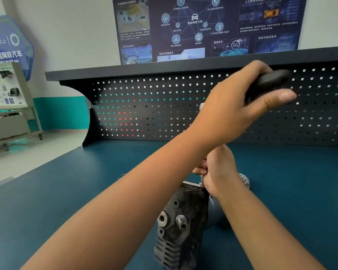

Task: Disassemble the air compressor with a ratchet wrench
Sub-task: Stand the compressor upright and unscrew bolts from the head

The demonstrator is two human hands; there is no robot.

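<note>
Item 1, far left of and well behind the air compressor [180, 221]: a wheeled display board [6, 88] with printed panels, and a blue sign [10, 45] on the wall above it. Item 2: blue surface [66, 201], which carries the compressor. Item 3, behind the compressor: a dark pegboard [144, 106] rising from the surface's rear edge, with a dark technical poster [203, 26] on the wall above it. Item 4: the air compressor, a dark grey finned casting with two threaded ports facing the camera, lying on the surface near its front edge, at lower centre. Item 5: left hand [240, 108], raised above and beyond the compressor, with its forearm crossing over from the left; fingers [260, 68] clenched round the black handle of the ratchet wrench [271, 79]. Item 6: right hand [220, 172], at the compressor's far upper end, fingers [200, 170] grasping a metal part there; this appears to be the wrench's lower end, but it is mostly hidden. Item 7: a round ribbed metal part [244, 179], on the surface just right of the right hand, beyond the compressor.
</note>
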